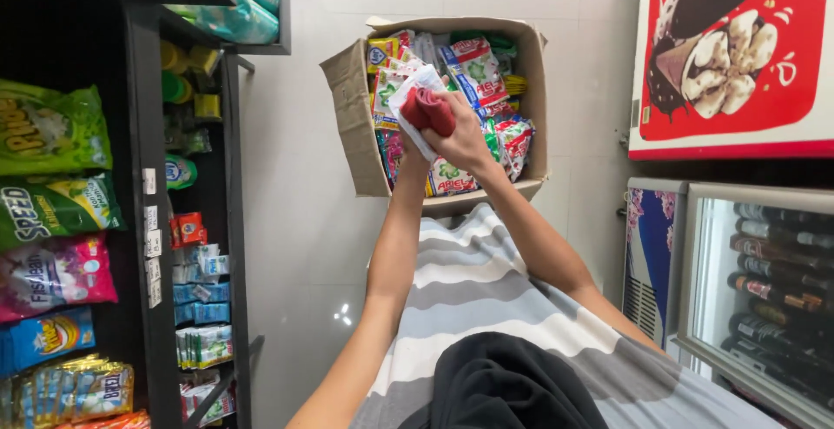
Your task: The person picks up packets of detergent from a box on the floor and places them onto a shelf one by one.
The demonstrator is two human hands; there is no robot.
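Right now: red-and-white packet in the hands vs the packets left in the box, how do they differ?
The red-and-white packet is lifted above the cardboard box, gripped by the right hand with the left hand under it; the boxed sachets lie loose inside. The held packet is folded or bunched, the boxed sachets mostly flat. It is red and white, they are mixed green, blue, yellow and red. Both are small soft pouches.

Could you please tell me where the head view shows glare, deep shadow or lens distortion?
Head view: glare spots on the floor tiles; the shelf rack upper left falls into deep shadow; wide-angle bending at the edges; the hands and cardboard box are evenly lit and sharp.
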